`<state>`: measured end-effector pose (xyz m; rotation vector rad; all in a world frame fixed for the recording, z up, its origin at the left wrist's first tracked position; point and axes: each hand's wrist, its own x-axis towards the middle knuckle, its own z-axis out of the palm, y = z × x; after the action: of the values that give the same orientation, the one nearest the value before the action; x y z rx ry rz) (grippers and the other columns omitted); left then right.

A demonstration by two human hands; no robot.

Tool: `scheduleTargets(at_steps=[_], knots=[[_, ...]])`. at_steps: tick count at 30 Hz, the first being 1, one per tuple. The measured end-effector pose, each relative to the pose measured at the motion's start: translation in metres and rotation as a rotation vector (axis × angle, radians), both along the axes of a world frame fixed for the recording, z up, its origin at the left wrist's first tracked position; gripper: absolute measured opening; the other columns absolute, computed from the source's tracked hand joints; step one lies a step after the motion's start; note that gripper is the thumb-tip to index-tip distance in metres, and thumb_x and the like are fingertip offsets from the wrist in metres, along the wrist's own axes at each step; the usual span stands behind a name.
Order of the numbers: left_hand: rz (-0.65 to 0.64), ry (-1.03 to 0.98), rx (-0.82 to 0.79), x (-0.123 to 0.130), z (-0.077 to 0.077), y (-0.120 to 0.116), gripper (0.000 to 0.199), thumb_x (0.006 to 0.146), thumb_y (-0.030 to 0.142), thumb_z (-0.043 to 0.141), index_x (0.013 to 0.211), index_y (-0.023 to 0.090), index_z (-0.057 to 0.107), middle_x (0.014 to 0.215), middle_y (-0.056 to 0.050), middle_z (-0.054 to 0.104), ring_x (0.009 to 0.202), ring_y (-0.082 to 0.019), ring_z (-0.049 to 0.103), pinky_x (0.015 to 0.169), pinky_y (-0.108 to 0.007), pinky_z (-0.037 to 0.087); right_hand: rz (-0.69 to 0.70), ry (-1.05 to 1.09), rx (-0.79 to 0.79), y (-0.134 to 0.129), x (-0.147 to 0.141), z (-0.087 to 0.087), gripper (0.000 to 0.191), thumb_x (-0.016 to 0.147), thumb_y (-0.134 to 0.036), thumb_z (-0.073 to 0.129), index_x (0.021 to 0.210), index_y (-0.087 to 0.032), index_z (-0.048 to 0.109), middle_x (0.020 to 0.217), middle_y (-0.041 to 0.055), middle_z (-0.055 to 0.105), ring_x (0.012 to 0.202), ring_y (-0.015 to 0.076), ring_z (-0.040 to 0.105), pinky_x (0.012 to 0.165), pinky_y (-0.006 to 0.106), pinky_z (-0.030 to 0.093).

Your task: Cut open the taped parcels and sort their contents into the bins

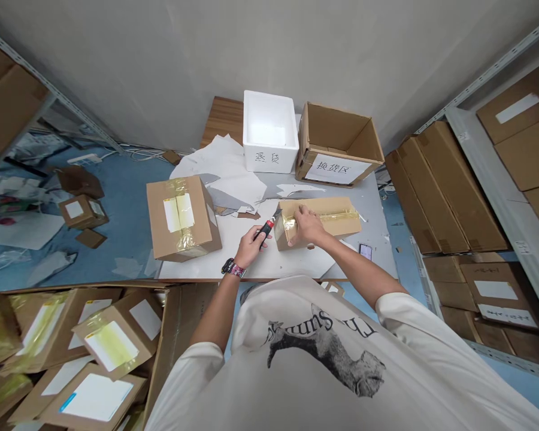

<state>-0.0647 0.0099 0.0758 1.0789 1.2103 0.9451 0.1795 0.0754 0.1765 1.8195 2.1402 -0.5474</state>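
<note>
Where the blade meets the long carton: a black-and-red utility knife points at the taped left end of the long carton; whether its tip touches cannot be told.
Left hand: the left hand, with a wristwatch behind it, is closed around the knife handle.
Right hand: the right hand rests on the long carton near that end, fingers and thumb spread apart rather than clamped.
Long carton: it lies flat on the near half of the counter, yellowish tape running along its top.
Blade care: only the tip should bite, at a shallow angle — a deep push could nick whatever is inside.
Bracing care: the right fingers look close to the blade; pressing farther back along the top would seem safer, and the carton would likely stay steady.
Counter, left: a larger taped carton stands beside torn white paper.
Counter, back: a white foam box and an open-topped carton stand side by side, both labelled.
Counter, right: a phone lies just beyond the right forearm.
</note>
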Motion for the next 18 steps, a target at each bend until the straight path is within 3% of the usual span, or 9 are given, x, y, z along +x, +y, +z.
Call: scheduleTargets(at_steps=[3, 7, 13, 18], knots=[[-0.021, 0.047, 0.041, -0.015, 0.013, 0.003, 0.052, 0.097, 0.063, 0.075, 0.126, 0.021, 0.078, 0.098, -0.009, 0.086, 0.064, -0.016, 0.072, 0.054, -0.024, 0.054, 0.041, -0.001, 0.049, -0.005, 0.003, -0.001, 0.106, 0.06, -0.062, 0.11, 0.148, -0.023, 0.068, 0.181, 0.0222, 0.04, 0.15, 0.0505, 0.057, 0.126, 0.062, 0.046], [-0.101, 0.122, 0.078, -0.026, 0.026, 0.007, 0.05, 0.098, 0.058, 0.075, 0.13, 0.021, 0.082, 0.09, -0.007, 0.085, 0.06, -0.018, 0.072, 0.055, -0.027, 0.055, 0.067, -0.001, 0.087, -0.011, 0.007, -0.005, 0.108, 0.063, -0.064, 0.107, 0.154, -0.024, 0.065, 0.183, 0.0223, 0.04, 0.156, 0.0523, 0.051, 0.128, 0.065, 0.042], [-0.25, 0.333, 0.111, -0.019, 0.038, 0.018, 0.037, 0.101, 0.046, 0.064, 0.122, 0.023, 0.085, 0.084, -0.003, 0.083, 0.056, -0.017, 0.07, 0.061, -0.029, 0.054, 0.08, 0.013, 0.096, -0.017, 0.007, -0.002, 0.113, 0.067, -0.061, 0.103, 0.162, -0.019, 0.059, 0.188, 0.0236, 0.036, 0.16, 0.0551, 0.047, 0.128, 0.066, 0.041], [-0.323, 0.311, 0.082, -0.021, 0.044, 0.019, 0.038, 0.103, 0.046, 0.06, 0.118, 0.022, 0.086, 0.072, -0.001, 0.075, 0.05, -0.017, 0.065, 0.056, -0.029, 0.05, 0.072, 0.01, 0.105, -0.02, 0.011, -0.005, 0.117, 0.068, -0.064, 0.101, 0.165, -0.017, 0.056, 0.19, 0.0229, 0.034, 0.164, 0.0542, 0.043, 0.132, 0.067, 0.036]])
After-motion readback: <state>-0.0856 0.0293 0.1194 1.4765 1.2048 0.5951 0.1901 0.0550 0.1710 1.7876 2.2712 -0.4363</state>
